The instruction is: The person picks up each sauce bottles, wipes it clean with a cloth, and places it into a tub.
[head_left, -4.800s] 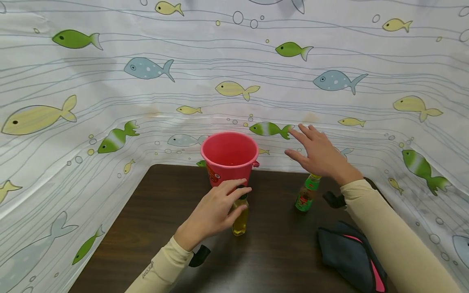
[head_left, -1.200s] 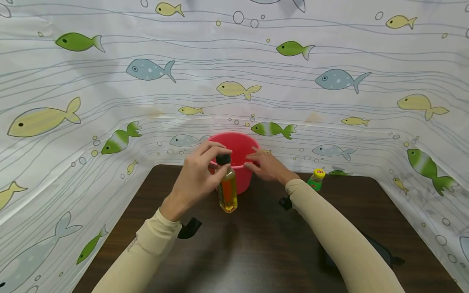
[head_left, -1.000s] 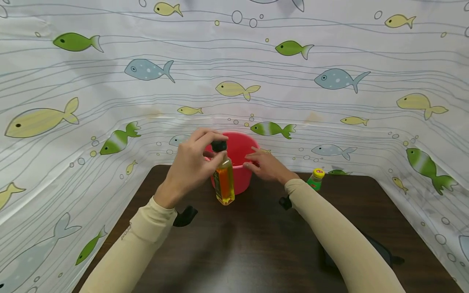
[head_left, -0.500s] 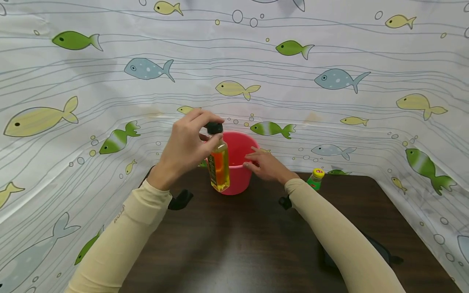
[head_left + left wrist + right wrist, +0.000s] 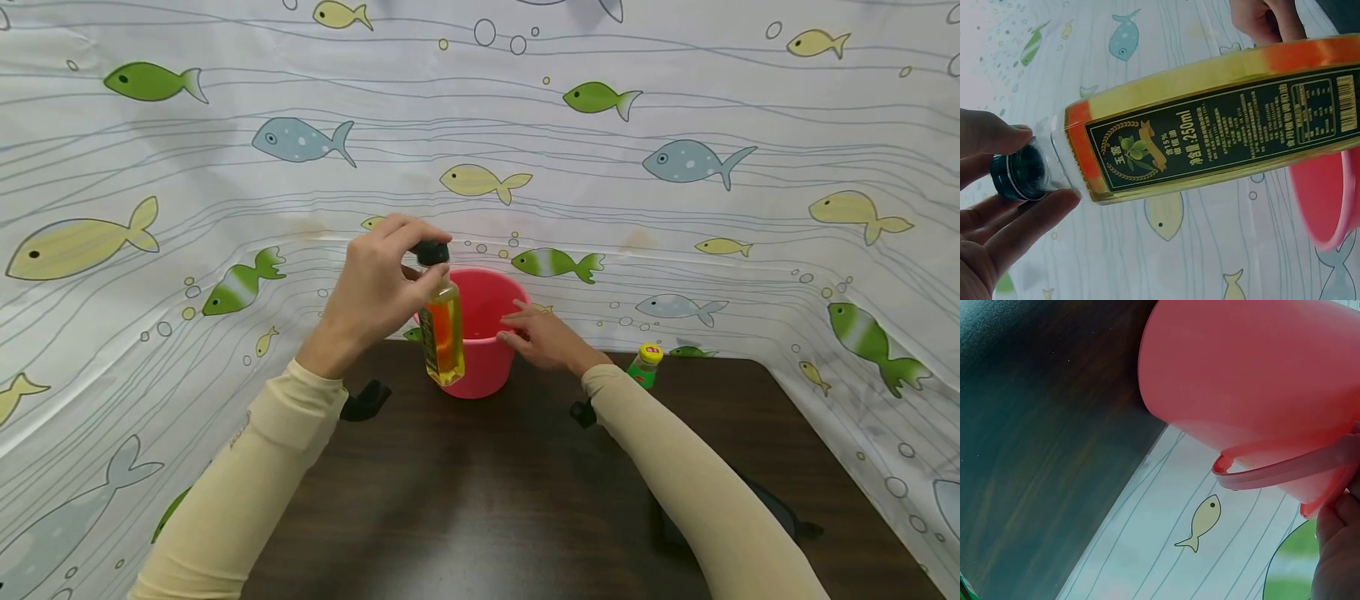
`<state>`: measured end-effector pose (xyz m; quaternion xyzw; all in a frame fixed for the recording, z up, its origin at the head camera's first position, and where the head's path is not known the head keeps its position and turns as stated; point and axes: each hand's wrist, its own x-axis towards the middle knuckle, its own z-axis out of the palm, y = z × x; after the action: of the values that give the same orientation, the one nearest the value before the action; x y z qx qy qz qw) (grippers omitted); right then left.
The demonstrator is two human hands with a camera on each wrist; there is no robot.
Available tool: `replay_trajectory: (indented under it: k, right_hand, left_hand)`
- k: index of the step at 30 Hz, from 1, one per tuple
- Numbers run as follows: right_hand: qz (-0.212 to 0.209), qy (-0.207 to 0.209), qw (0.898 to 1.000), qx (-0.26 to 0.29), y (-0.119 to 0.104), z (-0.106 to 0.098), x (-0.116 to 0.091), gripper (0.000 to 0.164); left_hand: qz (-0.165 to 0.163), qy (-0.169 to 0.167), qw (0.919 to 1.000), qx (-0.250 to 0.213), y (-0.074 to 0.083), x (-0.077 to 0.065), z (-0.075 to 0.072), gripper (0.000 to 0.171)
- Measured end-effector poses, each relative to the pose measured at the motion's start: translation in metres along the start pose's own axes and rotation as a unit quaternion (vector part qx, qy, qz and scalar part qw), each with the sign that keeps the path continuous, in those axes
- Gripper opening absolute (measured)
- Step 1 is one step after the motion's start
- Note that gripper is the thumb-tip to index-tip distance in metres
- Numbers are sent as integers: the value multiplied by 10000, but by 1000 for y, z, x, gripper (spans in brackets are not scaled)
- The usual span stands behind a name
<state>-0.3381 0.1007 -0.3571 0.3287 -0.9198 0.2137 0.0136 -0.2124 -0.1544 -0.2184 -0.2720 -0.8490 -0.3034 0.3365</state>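
My left hand (image 5: 375, 279) pinches the neck and dark cap (image 5: 1019, 172) of an olive oil bottle (image 5: 442, 337). The bottle hangs in the air, slightly tilted, in front of the pink bucket (image 5: 487, 371) and overlapping its left side in the head view. In the left wrist view the dark green label (image 5: 1210, 137) with gold print faces the camera. My right hand (image 5: 549, 340) grips the right side of the bucket's rim. Up close in the right wrist view, the pink handle (image 5: 1285, 475) hangs along the bucket next to the right hand's fingers (image 5: 1335, 519).
A small bottle with a yellow cap (image 5: 651, 353) and green label stands to the right, partly behind my right forearm. A dark pouch (image 5: 776, 504) lies on the brown table (image 5: 480, 500), half covered by that arm. Fish-printed sheeting (image 5: 480, 108) rises around the table.
My left hand has lifted the oil bottle off the table, up and left towards the bucket. My right hand has moved from above the yellow-capped bottle to the bucket's rim and stays there.
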Motion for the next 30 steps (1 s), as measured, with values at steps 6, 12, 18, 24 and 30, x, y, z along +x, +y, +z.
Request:
replay_trajectory:
  k: [6,12,18,24,30]
  right_hand:
    - [-24,-10,10000,16,0,-1,-1,49]
    - [-70,-28,10000,17,0,-2,-2,50]
    - [15,-66,10000,-32,-1,-1,-3,53]
    - [-42,-48,10000,-69,-4,-1,-2,52]
    - [18,-94,9999,-75,-3,-1,-1,51]
  left_hand:
    - [-48,154,9999,-24,-12,11,4,28]
    - [-113,311,9995,-18,-31,26,16,28]
    - [-34,352,9994,67,-50,36,28,28]
    - [-226,355,9991,61,-64,39,36,29]
    - [-250,149,9996,48,-78,35,53,27]
